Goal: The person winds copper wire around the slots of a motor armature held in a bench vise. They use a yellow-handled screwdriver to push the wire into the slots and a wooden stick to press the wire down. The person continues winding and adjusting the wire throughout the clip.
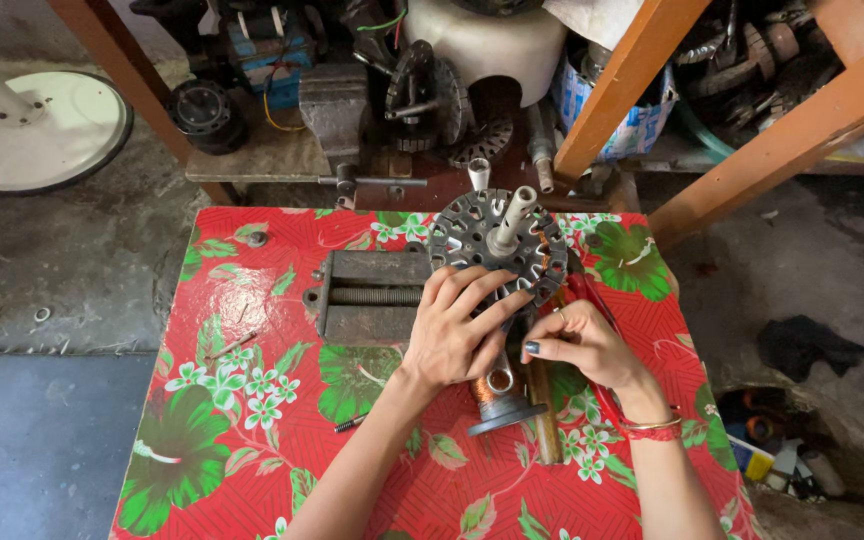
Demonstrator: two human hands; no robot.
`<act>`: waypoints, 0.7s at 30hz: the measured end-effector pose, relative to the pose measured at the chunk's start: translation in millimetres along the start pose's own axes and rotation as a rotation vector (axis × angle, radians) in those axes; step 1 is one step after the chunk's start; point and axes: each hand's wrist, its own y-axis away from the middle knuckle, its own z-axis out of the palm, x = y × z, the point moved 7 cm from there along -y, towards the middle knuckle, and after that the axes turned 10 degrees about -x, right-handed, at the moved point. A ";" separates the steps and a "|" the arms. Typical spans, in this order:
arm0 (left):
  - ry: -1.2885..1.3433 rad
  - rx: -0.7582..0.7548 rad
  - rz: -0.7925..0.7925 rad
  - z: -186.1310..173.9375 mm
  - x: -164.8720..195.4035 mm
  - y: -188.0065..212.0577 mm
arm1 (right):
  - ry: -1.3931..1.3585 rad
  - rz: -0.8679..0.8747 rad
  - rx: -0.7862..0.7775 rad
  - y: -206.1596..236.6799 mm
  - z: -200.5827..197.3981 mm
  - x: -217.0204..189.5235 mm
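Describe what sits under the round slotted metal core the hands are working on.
Under the slotted core lies a small metal vise on the red floral table cover. The left hand covers the core's lower edge, hiding its support.

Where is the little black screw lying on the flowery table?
In the head view, the small dark screw lies on the red floral tablecloth, just left of the left forearm, below the grey metal vise.

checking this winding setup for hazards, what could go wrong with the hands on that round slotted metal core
1. The left hand spreads its fingers over the round slotted metal core; the slot edges look sharp and could nick skin.
2. The right hand pinches near thin copper wire below the core; a hard pull might snap or kink it.
3. The core seems to stand on a narrow grey spindle base, so sideways pressure may tip it.
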 end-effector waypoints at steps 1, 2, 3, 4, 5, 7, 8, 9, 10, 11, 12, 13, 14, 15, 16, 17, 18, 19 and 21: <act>0.003 0.003 0.002 0.0 0.3 0.3 | 0.031 -0.015 0.013 1.1 0.5 -3.0; 0.002 -0.001 -0.002 0.3 0.2 0.3 | 0.001 -0.023 0.015 1.7 1.1 -4.7; 0.002 -0.003 -0.003 0.8 0.4 0.4 | -0.027 -0.032 0.018 2.8 1.3 -6.3; 0.001 -0.007 -0.007 1.1 0.4 0.5 | -0.057 -0.041 0.020 3.3 1.9 -7.3; 0.001 -0.008 -0.007 1.4 0.8 0.7 | -0.071 -0.034 0.030 3.9 2.0 -7.1; -0.004 -0.005 -0.003 1.5 1.4 0.5 | -0.093 -0.026 0.050 3.7 2.5 -6.6; 0.000 -0.004 -0.004 1.6 1.5 0.5 | -0.096 -0.044 0.070 3.7 2.5 -7.9; 0.003 -0.003 -0.005 1.7 1.2 0.1 | -0.097 -0.064 0.090 2.8 2.2 -9.7; 0.005 -0.002 -0.003 1.8 1.2 -0.1 | -0.099 -0.086 0.112 2.0 2.0 -12.1; 0.005 0.001 0.000 1.8 1.1 -0.6 | -0.106 -0.078 0.129 1.2 0.6 -14.0; 0.005 0.002 -0.001 2.0 1.1 -0.8 | -0.115 -0.068 0.146 1.0 -0.7 -16.8; 0.004 0.002 -0.001 2.1 0.9 -1.0 | -0.124 -0.060 0.162 0.0 -2.3 -20.7; 0.003 0.003 -0.002 2.2 0.6 -1.2 | -0.106 -0.054 0.163 -1.9 -4.4 -27.0; 0.006 0.003 -0.006 2.5 0.5 -1.1 | -0.090 -0.045 0.165 -2.8 -7.2 -34.3; 0.008 0.001 -0.010 2.6 0.3 -0.9 | -0.074 -0.036 0.166 -3.8 -9.5 -42.2; 0.007 -0.001 -0.008 2.8 0.4 -0.8 | -0.083 -0.011 0.146 -6.5 -10.7 -49.1; 0.007 -0.001 -0.007 2.9 0.4 -0.6 | -0.091 0.016 0.127 -9.0 -12.1 -56.3; 0.009 -0.003 -0.008 3.1 0.6 -0.3 | -0.100 0.046 0.107 -10.4 -12.9 -63.3; 0.008 -0.007 -0.009 3.3 0.5 -0.2 | 0.001 0.120 0.067 -13.5 -16.8 -78.0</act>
